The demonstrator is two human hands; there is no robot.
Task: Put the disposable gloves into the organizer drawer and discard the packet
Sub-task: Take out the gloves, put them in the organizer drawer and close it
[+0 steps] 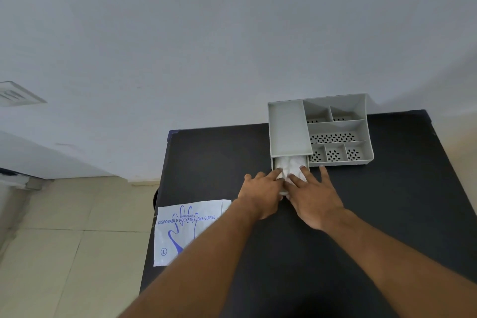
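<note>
A grey organizer stands at the far side of the black table. Its drawer is pulled out toward me at the lower left. A crumpled bundle of clear disposable gloves lies inside the drawer. My left hand and my right hand rest side by side at the drawer's front, fingers spread and pressing on the gloves. The drawer's front edge is hidden under my hands. The flat white glove packet with blue print lies at the table's left edge, partly under my left forearm.
The organizer's top has several open compartments with perforated floors. A plain wall rises behind the table. To the left, past the table edge, is a tiled floor, and a dark round object shows just beside the table.
</note>
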